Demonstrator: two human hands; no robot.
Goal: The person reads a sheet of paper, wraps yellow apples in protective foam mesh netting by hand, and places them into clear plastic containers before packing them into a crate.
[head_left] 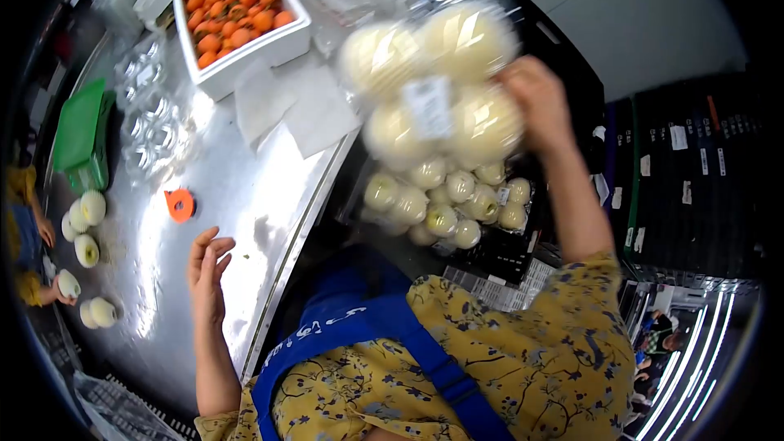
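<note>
My right hand (535,98) grips the right edge of a clear plastic fruit pack (441,86), which holds several large round fruits in cream foam nets and bears a white label. The pack is raised, slightly blurred and nearest the camera. Below it, more similar wrapped fruit packs (457,204) lie in a black crate (498,257), partly hidden by the lifted one. My left hand (208,265) hovers by the metal table (269,196) with nothing in it, fingers apart. An orange tape roll (180,206) lies just beyond its fingertips.
A white foam box (253,57) of orange persimmons stands at the table's far end. Clear plastic trays (151,106), a green basket (84,135) and loose netted fruits (86,253) line the left. Another person's hand (65,287) holds a netted fruit there. Black crates (686,171) are stacked right.
</note>
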